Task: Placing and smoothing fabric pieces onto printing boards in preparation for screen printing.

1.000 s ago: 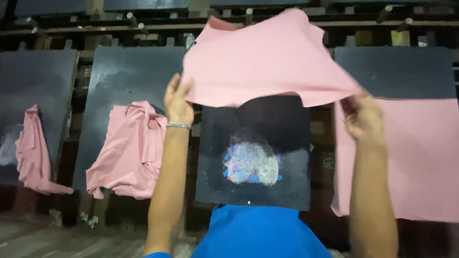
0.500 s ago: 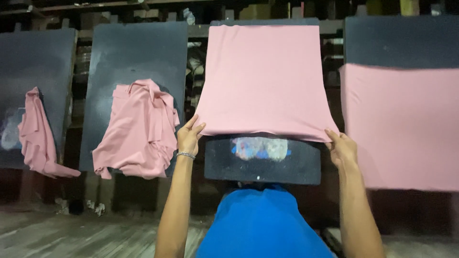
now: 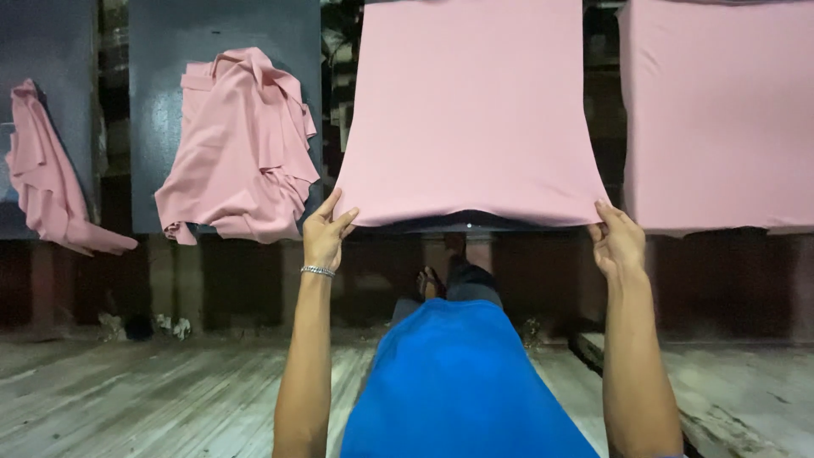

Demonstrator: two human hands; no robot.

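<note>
Up front in the head view, a pink shirt (image 3: 471, 110) lies stretched flat over a dark board (image 3: 441, 225), whose edge peeks out just under the hem. The left hand (image 3: 326, 233) pinches the shirt's lower left corner, and the right hand (image 3: 617, 242) grips its lower right corner. A silver bracelet (image 3: 317, 271) circles the left wrist. Left of that shirt, a crumpled pink shirt (image 3: 242, 148) sits on another board (image 3: 170, 51). To its right, a second flat pink shirt (image 3: 721, 110) hangs. Below it, blue clothing (image 3: 458, 382) covers the person's front above a wooden floor (image 3: 153, 399).
</note>
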